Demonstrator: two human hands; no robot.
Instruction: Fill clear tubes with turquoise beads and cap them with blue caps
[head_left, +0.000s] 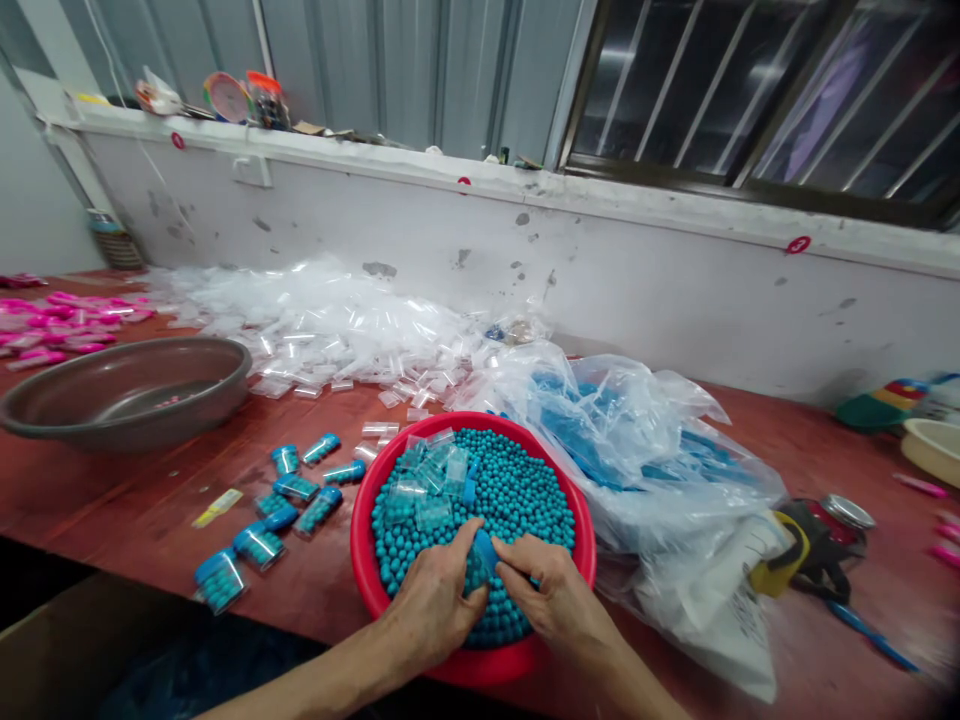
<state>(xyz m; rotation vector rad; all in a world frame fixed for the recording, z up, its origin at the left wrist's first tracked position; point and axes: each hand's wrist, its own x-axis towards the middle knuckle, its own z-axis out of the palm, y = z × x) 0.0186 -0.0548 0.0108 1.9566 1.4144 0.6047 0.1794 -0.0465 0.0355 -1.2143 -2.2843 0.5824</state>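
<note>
Left hand point(435, 600): I see it at 6 o'clock in the red basin point(360, 540), fingers curled narrow and knuckles up, fingertips pressed to the blue cap point(485, 550). I cannot tell what else lies under them.
Right hand point(551, 595): it is just at 3 o'clock of the left, thumb and forefinger pinched tight on the same cap.
Blue cap: it is held between both hands, low over the teal beads point(517, 490) near the basin's front rim.
Beads: they fill the basin almost to the rim, with empty clear tubes point(431, 480) lying on top toward 11 o'clock.
Surroundings: filled tubes point(296, 490) lie on the table point(150, 560) at 9 o'clock of the basin, and a plastic bag point(675, 470) of blue pieces slumps at 3 o'clock.
Risk, as I judge it: the beads stand high, so a careless scoop or a knock to the basin could roll them over the front rim and off the table edge.
Second risk: a slack pinch could drop the cap into the beads, where it would be hard to pick out.
</note>
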